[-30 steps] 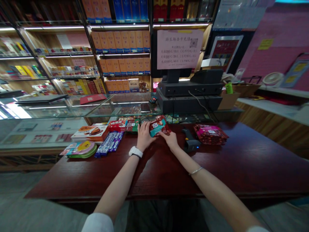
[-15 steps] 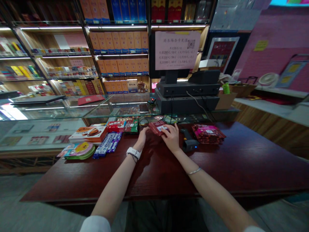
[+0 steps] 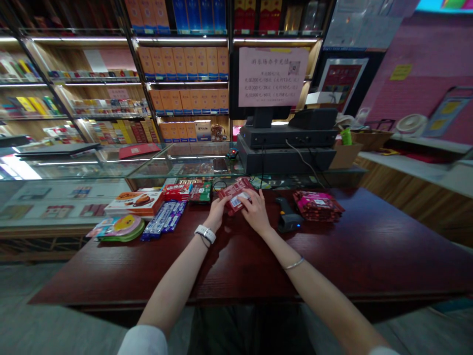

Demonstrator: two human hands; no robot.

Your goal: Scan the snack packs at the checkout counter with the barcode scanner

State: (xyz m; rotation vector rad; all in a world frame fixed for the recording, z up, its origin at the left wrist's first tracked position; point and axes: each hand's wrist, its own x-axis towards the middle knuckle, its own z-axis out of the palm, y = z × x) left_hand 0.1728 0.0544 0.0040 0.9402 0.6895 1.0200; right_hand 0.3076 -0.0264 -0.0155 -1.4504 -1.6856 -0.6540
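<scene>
A red-brown snack packet (image 3: 233, 191) with a white barcode label is held between both hands, above the far-middle part of the dark red table. My left hand (image 3: 217, 213) grips the packet's left edge. On its right side, my right hand (image 3: 255, 213) is closed, fingers lying over part of the label. A black barcode scanner (image 3: 288, 217) with a small blue light rests just right of my right hand. Further right lies a stack of pink and brown packets (image 3: 320, 206). Left of my left hand are a green and red packet (image 3: 200, 192) and blue-purple wrapped bars (image 3: 164, 219).
At the table's left are an orange and white box (image 3: 135, 203), a red box (image 3: 175, 191) and a round-ended colourful pack (image 3: 121, 229). A glass display counter (image 3: 148, 170) and a monitor with a paper sign (image 3: 271, 76) stand behind the table (image 3: 251, 276).
My left hand has come to the right and taken hold of the packet's left edge. My right hand and the packet have shifted slightly left, and more of the label shows.
</scene>
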